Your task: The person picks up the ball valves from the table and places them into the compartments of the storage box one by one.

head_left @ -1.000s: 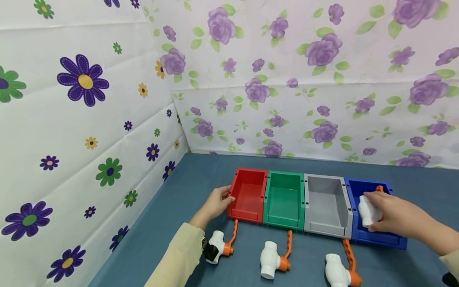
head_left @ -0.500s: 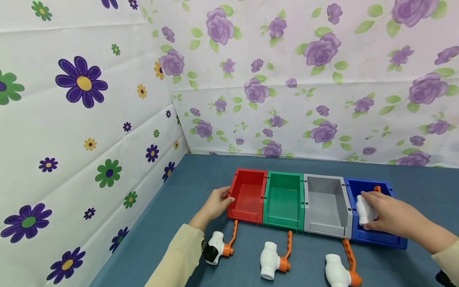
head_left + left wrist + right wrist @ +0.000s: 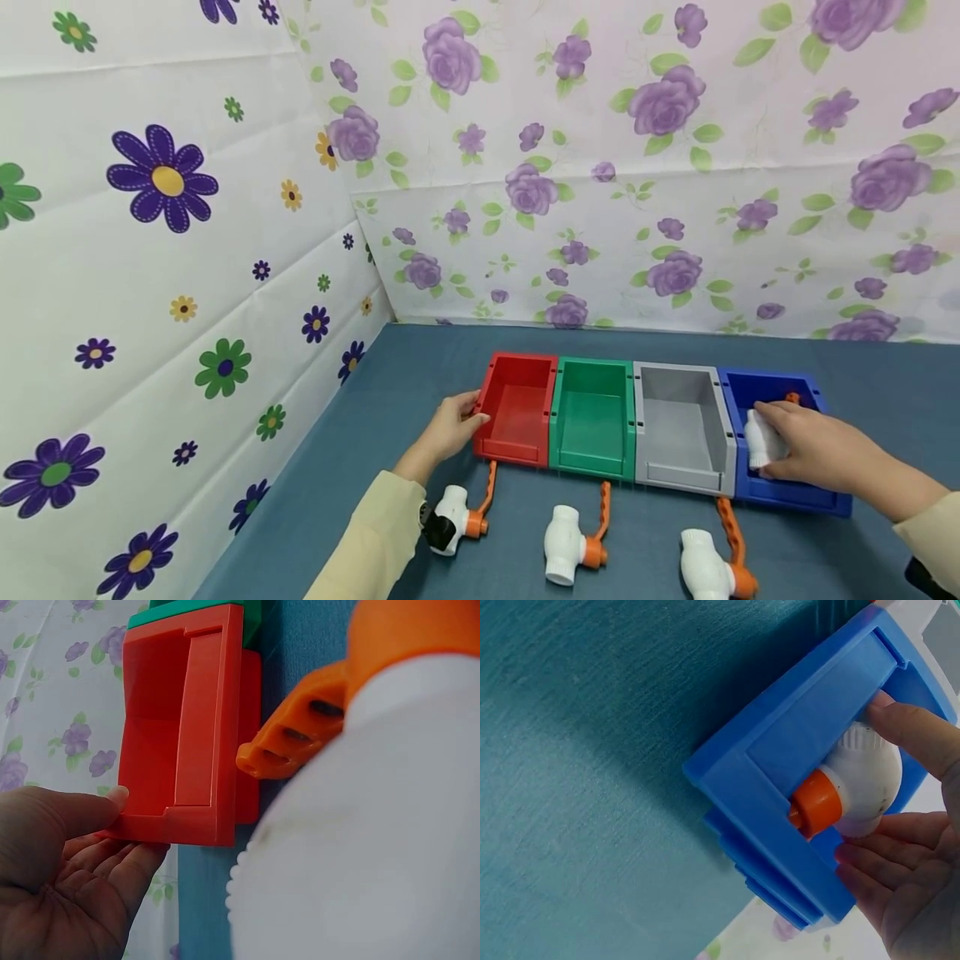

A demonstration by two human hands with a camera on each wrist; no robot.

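I've the white valve (image 3: 763, 440) pinched end to end in my right grip (image 3: 821, 442); left grip (image 3: 448, 429) holds the red bin (image 3: 201, 720).

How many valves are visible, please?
4: one valve in the right hand, inside the blue bin; on the table, the left valve by the red bin, middle valve by the green bin, right valve by the grey bin. More could be hidden.

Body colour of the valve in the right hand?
White valve body; shows best in the right wrist view.
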